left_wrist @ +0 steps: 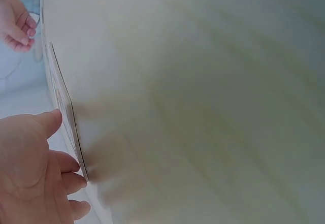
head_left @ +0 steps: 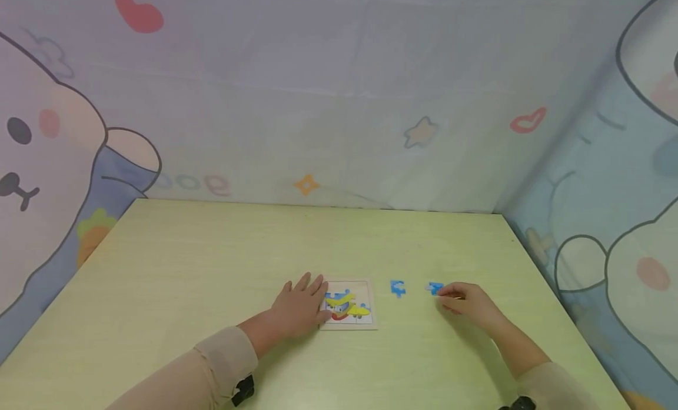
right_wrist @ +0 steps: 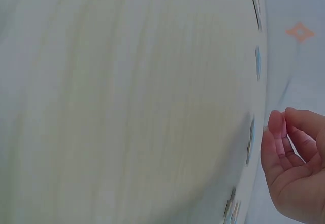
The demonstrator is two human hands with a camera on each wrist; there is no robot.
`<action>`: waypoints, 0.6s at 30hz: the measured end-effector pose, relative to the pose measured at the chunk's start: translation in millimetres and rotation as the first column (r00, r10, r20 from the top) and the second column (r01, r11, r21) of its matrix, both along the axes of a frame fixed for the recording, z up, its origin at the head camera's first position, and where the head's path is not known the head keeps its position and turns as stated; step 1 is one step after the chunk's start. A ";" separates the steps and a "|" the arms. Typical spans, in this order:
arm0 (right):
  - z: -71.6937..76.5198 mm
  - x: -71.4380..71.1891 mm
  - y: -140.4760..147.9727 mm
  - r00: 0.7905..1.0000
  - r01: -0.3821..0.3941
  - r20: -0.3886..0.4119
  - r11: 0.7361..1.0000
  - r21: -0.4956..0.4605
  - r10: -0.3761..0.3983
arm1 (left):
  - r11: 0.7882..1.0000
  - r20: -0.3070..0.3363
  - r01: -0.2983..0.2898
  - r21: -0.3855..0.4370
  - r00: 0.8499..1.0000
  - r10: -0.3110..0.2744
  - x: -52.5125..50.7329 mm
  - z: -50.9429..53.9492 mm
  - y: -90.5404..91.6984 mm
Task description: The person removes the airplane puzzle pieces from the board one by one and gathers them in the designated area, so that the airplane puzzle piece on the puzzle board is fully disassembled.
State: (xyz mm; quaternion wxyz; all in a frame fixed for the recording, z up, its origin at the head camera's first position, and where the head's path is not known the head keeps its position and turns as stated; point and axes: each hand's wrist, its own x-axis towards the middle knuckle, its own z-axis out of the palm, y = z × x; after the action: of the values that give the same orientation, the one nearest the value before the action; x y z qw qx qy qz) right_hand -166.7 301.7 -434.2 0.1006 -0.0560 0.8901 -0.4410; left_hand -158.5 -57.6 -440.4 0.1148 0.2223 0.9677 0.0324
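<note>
A small square puzzle board [head_left: 365, 289] lies flat on the table, with yellow, blue and red picture pieces in part of it. My left hand [head_left: 299, 313] rests at its left edge, fingers spread; the left wrist view shows those fingertips [left_wrist: 75, 182] at the board's rim. Right of the board lies a loose blue puzzle piece [head_left: 397, 288]. Farther right, another blue puzzle piece [head_left: 435, 288] lies beside the fingertips of my right hand [head_left: 468, 304]. In the right wrist view, these fingers are loosely bent above the table, thumb near forefinger, with nothing visible between them.
More flat pieces [right_wrist: 232, 208] appear at the bottom of the right wrist view; in the head view the right hand covers that spot. The pale wooden table [head_left: 212, 251] meets a cartoon-printed cloth [head_left: 339, 104] at its back and right.
</note>
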 end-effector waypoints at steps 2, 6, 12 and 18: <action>-1.9 -2.5 -13.3 1.000 -0.024 0.015 0.999 -0.034 0.025 | 1.000 0.005 -0.009 0.002 1.000 0.009 -0.5 -1.4 0.3; -6.4 -8.6 -43.1 0.997 -0.073 0.031 0.995 -0.068 0.075 | 1.000 0.002 -0.024 -0.003 1.000 0.024 -2.2 -5.6 1.7; -10.7 -16.3 -91.0 0.986 -0.169 0.007 0.985 -0.034 0.169 | 0.999 0.011 -0.050 -0.022 0.999 0.050 -2.2 -9.7 4.5; -3.6 -18.9 -128.0 0.974 -0.227 -0.011 0.972 0.068 0.228 | 0.997 0.023 -0.060 -0.045 0.998 0.062 -0.7 -7.8 8.1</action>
State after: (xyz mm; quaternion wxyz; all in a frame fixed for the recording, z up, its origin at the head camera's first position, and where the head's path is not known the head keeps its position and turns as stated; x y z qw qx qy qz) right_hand -185.6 173.7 -437.8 0.1437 -0.1585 0.8928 -0.3964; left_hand -159.2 -49.5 -448.2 0.1305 0.1897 0.9730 0.0173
